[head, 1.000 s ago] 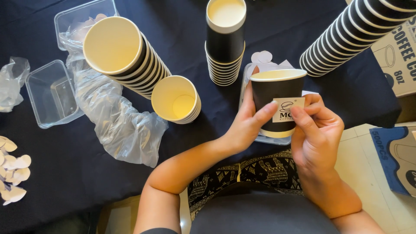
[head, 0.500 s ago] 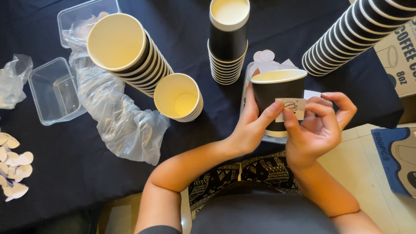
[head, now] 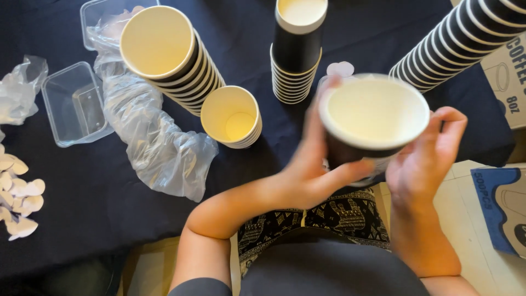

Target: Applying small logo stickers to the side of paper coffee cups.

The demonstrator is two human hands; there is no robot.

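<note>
Single black paper cup (head: 374, 118) held up between both hands, above table edge, in front of torso. Mouth tipped toward camera; cream inside fully in view, so long axis runs roughly along line of sight, base pointing down and away.

L hand (head: 309, 167): wrapped on cup's left wall, thumb crossing under near side, fingers behind. Closed on cup, carrying it. Blurred, so finger detail poor.

R hand (head: 426, 159): on cup's right side, fingers curled, tips at rim/upper wall. Contact looks light; cannot tell if gripping or only steadying. No clear pinch seen.

Cup lies between hands, touching L for certain; L is the nearer, bearing hand.

Around: upright stack of black cups (head: 297, 49) just behind held cup; short nested stack, cream insides up (head: 233, 115), to its left; long stack lying on side in clear plastic sleeve (head: 170, 55); another long lying stack (head: 460, 38) top right. Clear plastic tubs (head: 74, 104) far left, pale cut paper shapes (head: 19, 200) at left edge. Dark tablecloth (head: 82, 219) under all.

Hidden/unclear: cup's outer wall and base mostly covered by rim and hands; any label on it not visible. Tray under cup barely showing. Boxes at right cut off by frame.
</note>
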